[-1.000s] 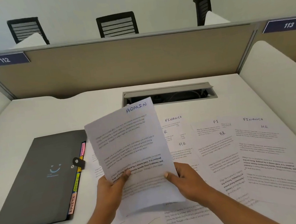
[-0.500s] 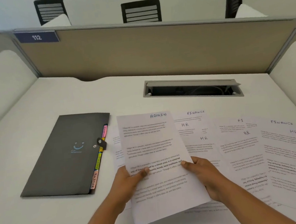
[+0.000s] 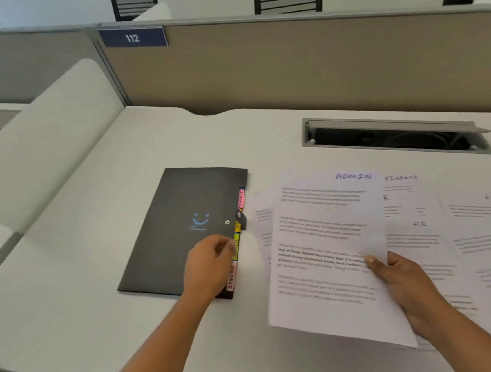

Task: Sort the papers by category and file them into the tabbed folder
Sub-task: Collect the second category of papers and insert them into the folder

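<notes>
Risk: right grip (image 3: 400, 287) pinches ADMIN sheet (image 3: 327, 253) by one edge, raised over loose papers (image 3: 486, 239) on tabletop (image 3: 83, 293); it could sag or slip. At folder (image 3: 178, 223) tabs, left grip (image 3: 213, 265) curled, hold unclear through blur; wrong tab easily lifted.

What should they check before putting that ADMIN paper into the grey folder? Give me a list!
1. ADMIN sheet held firmly: ok, the right hand pinches its lower right edge.
2. Label readable: ok, ADMIN shows at the top.
3. Folder open: not ok, its cover lies flat and closed on the desk.
4. Left hand has hold of the cover's edge: cannot tell, its fingers are blurred beside the tabs.
5. Matching tab found: cannot tell, the tab words are too blurred to read.
</notes>
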The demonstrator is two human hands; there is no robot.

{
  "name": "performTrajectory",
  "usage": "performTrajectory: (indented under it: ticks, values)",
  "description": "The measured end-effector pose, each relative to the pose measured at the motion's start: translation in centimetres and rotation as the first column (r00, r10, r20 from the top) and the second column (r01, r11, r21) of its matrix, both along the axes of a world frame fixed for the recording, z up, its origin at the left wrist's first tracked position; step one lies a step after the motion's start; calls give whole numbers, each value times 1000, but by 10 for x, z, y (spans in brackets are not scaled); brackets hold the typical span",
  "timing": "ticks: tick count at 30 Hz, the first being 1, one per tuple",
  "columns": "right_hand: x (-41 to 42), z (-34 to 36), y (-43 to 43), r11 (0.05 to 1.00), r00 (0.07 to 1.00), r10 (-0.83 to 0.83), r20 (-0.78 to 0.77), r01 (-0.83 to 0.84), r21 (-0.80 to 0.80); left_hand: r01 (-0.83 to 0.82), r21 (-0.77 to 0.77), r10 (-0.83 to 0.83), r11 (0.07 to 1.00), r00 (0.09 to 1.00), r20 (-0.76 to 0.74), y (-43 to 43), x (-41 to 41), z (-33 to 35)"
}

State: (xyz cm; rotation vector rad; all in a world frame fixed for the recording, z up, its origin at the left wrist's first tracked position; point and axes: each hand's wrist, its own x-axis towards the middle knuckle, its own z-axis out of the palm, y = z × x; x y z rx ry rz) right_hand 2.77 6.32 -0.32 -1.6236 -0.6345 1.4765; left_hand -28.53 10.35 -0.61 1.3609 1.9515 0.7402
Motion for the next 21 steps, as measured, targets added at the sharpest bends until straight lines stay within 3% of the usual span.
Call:
performTrajectory:
  ticks: [2,6,9,18,21]
  values:
    - [-2,-3,-3,999,999,-33,2,33,-5,-3,-5,2,1000,981,-196,-1,-22,-9]
    - [-5,-7,-9,998,998,-54,13,54,-30,113,-61,-127,992,930,-345,-13,-39,-23]
    - [-8,-8,-9,998,999,-45,21,46,-41,172,-174,-236,970,837,-493,-21,-35,-32]
    - [-14,-7,1,998,999,-24,40,26,-56,112,-128,-164,985,820,-548,8,-17,-35]
    - [-13,-7,3,998,999,-16,45,19,-63,82,-243,-216,967,768,-602,24,-14,-32]
